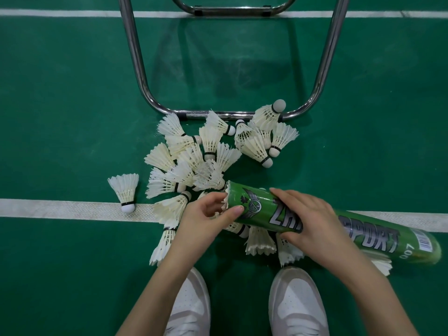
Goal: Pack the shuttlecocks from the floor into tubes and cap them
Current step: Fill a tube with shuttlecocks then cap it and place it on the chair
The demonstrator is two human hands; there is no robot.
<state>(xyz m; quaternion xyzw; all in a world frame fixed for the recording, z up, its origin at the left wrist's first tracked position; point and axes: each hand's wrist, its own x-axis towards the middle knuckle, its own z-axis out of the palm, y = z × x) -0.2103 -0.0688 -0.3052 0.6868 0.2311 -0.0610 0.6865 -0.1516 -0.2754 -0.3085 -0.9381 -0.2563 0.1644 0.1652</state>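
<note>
The shuttlecock [225, 204] at the mouth of the green tube [315, 221], which is gripped by the right hand [312, 229], is best pushed in squarely by the left hand's [206, 214] pinching fingers, feathers uncrushed.

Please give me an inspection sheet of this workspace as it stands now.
Surface: green court floor with white lines.
Job's things: green tube held level, feathers showing at its open mouth; loose shuttlecocks piled on the floor, one shuttlecock apart, cork on the line; no cap seen.
Clutter: nothing seen.
Hands: left hand at the tube mouth, thumb on the tube; right hand grips the tube's middle.
Cables: nothing seen.
Surroundings: chrome tubular frame; white shoes.
</note>
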